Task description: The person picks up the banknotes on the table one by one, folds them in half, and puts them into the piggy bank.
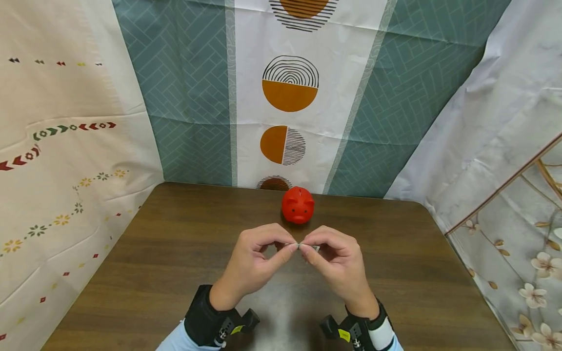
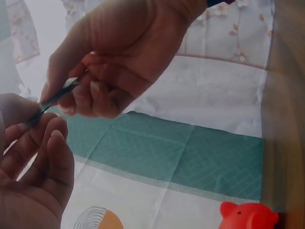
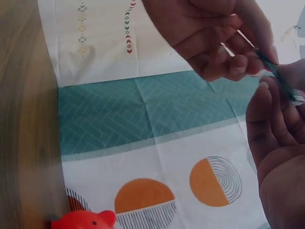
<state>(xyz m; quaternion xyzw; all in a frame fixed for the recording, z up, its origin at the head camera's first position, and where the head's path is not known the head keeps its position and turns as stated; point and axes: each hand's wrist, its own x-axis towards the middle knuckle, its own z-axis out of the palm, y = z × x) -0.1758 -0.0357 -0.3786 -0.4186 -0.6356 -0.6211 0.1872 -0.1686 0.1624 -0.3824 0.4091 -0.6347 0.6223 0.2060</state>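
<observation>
Between both hands is a small, thin, folded slip (image 2: 51,101), dark green with a whitish end; it looks like paper, but its exact kind is unclear. My left hand (image 1: 248,263) pinches one end between thumb and fingertips, and my right hand (image 1: 340,261) pinches the other. The fingertips of the two hands nearly meet above the table, hiding most of the slip in the head view. A red piggy bank (image 1: 298,205) with a slot on top stands just beyond the hands, facing me, apart from both.
The brown wooden table (image 1: 175,234) extends under and around the hands. A green and white patterned cloth (image 1: 193,97) hangs behind its far edge. Pale cloths hang at the left (image 1: 74,195) and right (image 1: 478,146) sides.
</observation>
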